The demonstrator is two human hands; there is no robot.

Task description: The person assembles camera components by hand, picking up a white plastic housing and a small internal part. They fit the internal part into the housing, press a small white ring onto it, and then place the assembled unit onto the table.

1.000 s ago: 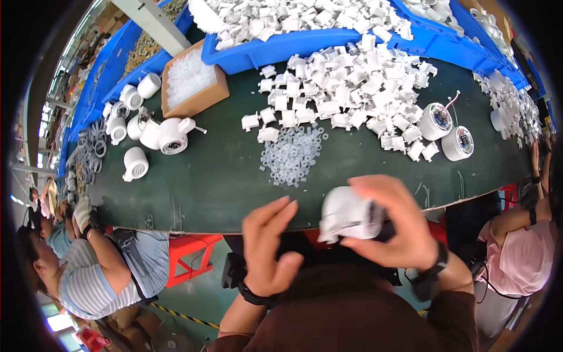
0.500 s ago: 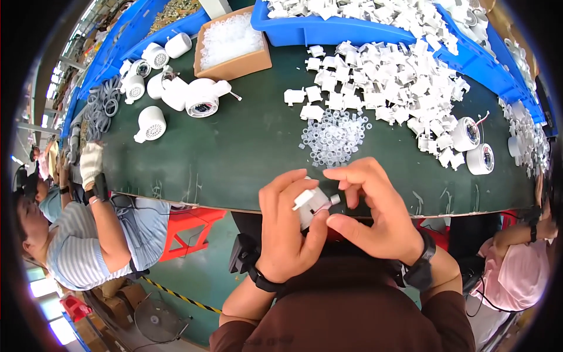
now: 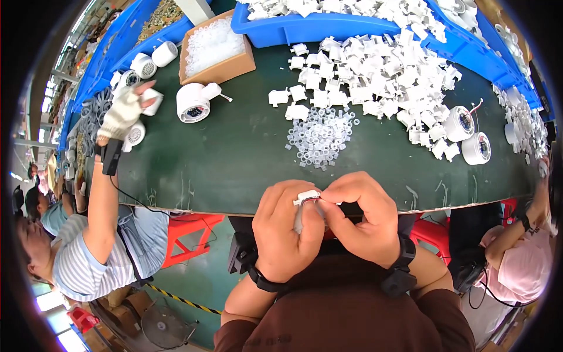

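left hand [image 3: 285, 233] grasps white part [image 3: 306, 195]; right hand [image 3: 368, 218] pinches at its edge, held item indiscernible; translucent rings [image 3: 321, 138] beyond fingers.

Assembly workshop: blue bins [image 3: 293, 32], heaped white parts [image 3: 375, 73], co-workers [image 3: 99, 258] along green bench [image 3: 234, 152].

Wearer's two hands [image 3: 287, 234] — one held white part [image 3: 307, 196], one cardboard box [image 3: 230, 70], two open-faced housings [image 3: 476, 149] at right
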